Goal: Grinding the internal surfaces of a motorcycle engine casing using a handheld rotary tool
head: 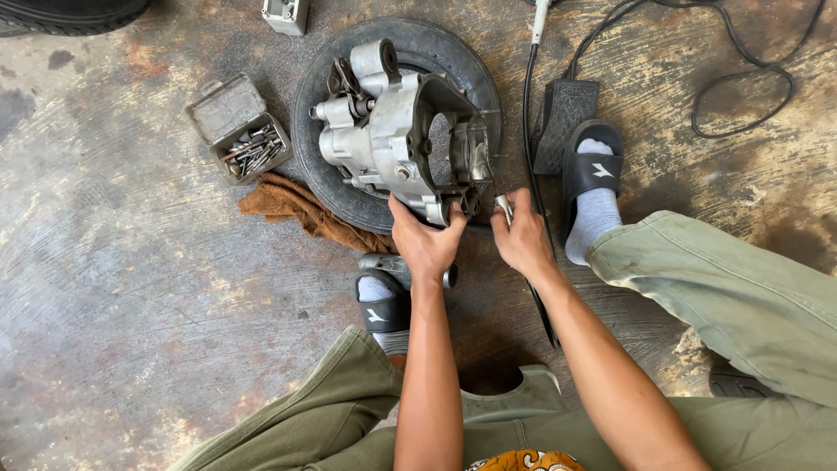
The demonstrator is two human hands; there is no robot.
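A grey cast-metal engine casing [392, 131] lies on a small black tyre [453, 61] on the concrete floor. My left hand [425, 242] grips the casing's near lower edge. My right hand [523, 235] is just to the right of it, fingers closed around a small shiny metal tool or socket [504, 207] whose tip points at the casing's lower right corner. A grey cylindrical tool [384, 262] lies on the floor beneath my left wrist.
An open metal box of bits [248, 148] sits left of the tyre, with a brown rag [296, 209] beside it. A black foot pedal [565, 118], black cables [741, 105] and a hose [529, 131] lie right. My sandalled feet [593, 174] flank the work.
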